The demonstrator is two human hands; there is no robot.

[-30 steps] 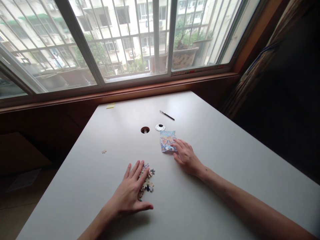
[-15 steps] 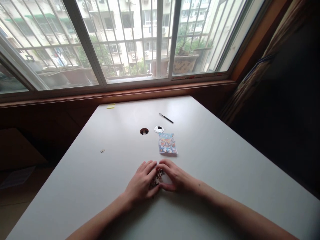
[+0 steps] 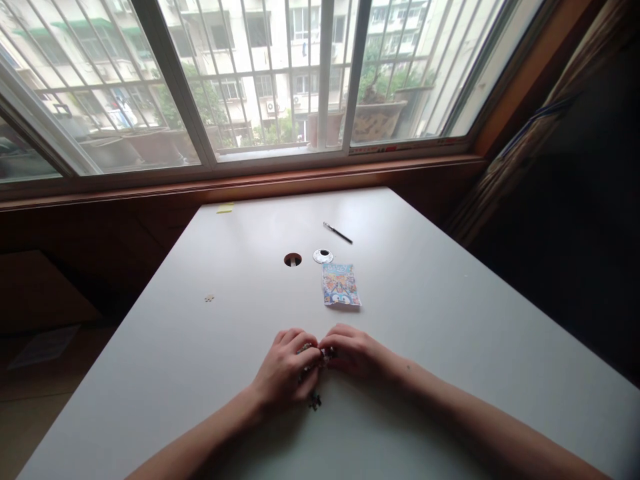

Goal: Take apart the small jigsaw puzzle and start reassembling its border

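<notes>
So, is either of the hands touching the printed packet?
No, bare table shows between the printed packet and both the left hand and right hand, which are close together at the puzzle pieces.

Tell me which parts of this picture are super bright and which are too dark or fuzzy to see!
In the head view, the window is washed-out bright, and the far end of the white table shines; in the head view, the far right is nearly black; also there, the puzzle piece below the left hand looks dark and fuzzy.
</notes>
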